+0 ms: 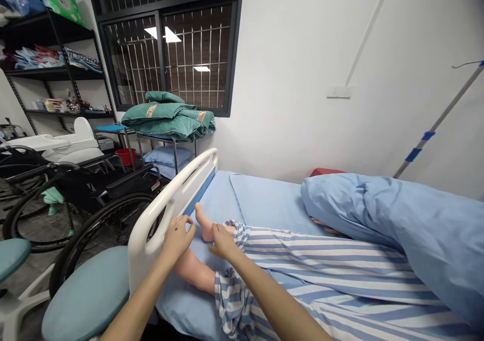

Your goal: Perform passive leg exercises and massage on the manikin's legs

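A figure with pink, manikin-like legs and blue-and-white striped trousers (321,260) lies on the bed. My left hand (178,236) is curled over the end of the near leg (196,272), covering the near foot. Its thumb and index finger form an arc. My right hand (224,241) is beside the far ankle, fingers loosely bent and thumb apart; I cannot tell whether it touches the skin. The far foot (203,222) points upward, bare. Crumpled trouser cuffs surround both lower legs.
The white footboard (172,195) rises just left of my hands. A light blue quilt (378,205) covers the figure's upper part. A wheelchair (102,190), a round stool (88,293) and a rack with green bedding (170,117) stand at left. An IV pole (442,119) leans at right.
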